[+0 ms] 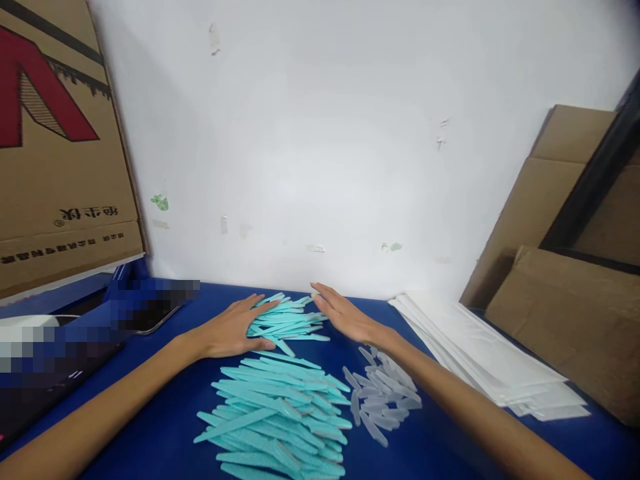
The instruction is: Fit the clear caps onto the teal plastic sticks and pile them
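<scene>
Head view: left hand (233,328), spread, and right hand (346,316), fingers extended, are flanking the far turquoise strips (290,321) on the table (170,420); uneven pressure would be risking a spill into the near pile (280,413).

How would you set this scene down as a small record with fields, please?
Left hand: the left hand is open, fingers on the left side of the far teal pile
Right hand: the right hand is open, at that pile's right edge; contact unclear
Nearer the camera: larger teal pile
Right of larger pile: translucent pieces
Farther right: white sheets, then brown cardboard
Surface: blue tabletop
</scene>
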Demonstrator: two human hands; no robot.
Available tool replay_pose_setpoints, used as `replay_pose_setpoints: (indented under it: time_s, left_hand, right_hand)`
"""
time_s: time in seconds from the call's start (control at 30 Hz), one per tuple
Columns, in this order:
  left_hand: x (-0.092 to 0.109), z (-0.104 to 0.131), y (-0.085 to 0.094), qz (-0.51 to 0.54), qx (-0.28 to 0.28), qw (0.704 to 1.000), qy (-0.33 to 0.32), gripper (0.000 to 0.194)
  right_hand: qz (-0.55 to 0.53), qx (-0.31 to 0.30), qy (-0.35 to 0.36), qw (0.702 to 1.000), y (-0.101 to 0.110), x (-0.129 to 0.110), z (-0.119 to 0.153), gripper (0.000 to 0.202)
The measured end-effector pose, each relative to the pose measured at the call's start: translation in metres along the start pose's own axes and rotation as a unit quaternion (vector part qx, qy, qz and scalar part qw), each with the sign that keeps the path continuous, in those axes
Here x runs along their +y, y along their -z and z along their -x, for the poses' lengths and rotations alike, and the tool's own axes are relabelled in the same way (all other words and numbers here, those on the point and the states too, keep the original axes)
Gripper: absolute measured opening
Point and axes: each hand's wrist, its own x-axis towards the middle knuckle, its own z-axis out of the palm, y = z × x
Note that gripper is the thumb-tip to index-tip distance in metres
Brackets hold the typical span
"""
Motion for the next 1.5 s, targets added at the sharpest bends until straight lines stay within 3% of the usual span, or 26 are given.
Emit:
replay_pose_setpoints:
  time_s: [0.17, 0.37, 0.53, 0.63, 0.77, 0.93, 1.1, 1.23, 1.37, 1.5]
  left_hand:
    - [-0.002, -0.01, -0.007, 0.009, 0.012, 1.0, 0.007, 0.102]
    - [-0.001, -0.017, -0.015, 0.034, 0.06, 0.998, -0.003, 0.109]
    - [-0.004, -0.025, -0.016, 0.034, 0.082, 0.996, -0.019, 0.097]
    - [-0.008, -0.029, -0.012, 0.043, 0.081, 0.995, -0.023, 0.092]
    - [-0.015, -0.026, -0.007, 0.072, 0.096, 0.992, -0.027, 0.092]
    - [-0.02, -0.018, -0.007, 0.095, 0.113, 0.988, -0.043, 0.087]
    - [-0.02, -0.017, -0.011, 0.033, 0.093, 0.995, -0.033, 0.082]
    - [-0.016, -0.017, -0.012, 0.02, 0.092, 0.995, -0.035, 0.078]
    - [-0.015, -0.016, -0.011, 0.025, 0.084, 0.996, -0.033, 0.078]
    - [-0.018, -0.018, -0.01, 0.038, 0.08, 0.995, -0.05, 0.076]
  right_hand:
    - [-0.007, 0.037, -0.042, 0.998, -0.034, 0.016, -0.045, 0.078]
    - [0.008, 0.102, -0.078, 0.992, -0.061, 0.012, -0.049, 0.066]
    - [-0.006, 0.128, -0.094, 0.987, -0.072, -0.002, -0.064, 0.066]
    - [-0.01, 0.136, -0.084, 0.987, -0.078, -0.005, -0.073, 0.062]
    - [0.002, 0.136, -0.04, 0.99, -0.084, -0.002, -0.075, 0.038]
    - [0.005, 0.154, -0.011, 0.988, -0.093, -0.005, -0.073, 0.038]
    - [-0.063, 0.205, 0.008, 0.977, -0.094, -0.022, -0.08, 0.035]
    - [-0.111, 0.275, -0.02, 0.955, -0.08, -0.03, -0.083, 0.044]
    - [-0.134, 0.299, -0.084, 0.941, -0.064, -0.018, -0.073, 0.05]
    - [-0.14, 0.272, -0.142, 0.941, -0.07, -0.005, -0.059, 0.058]
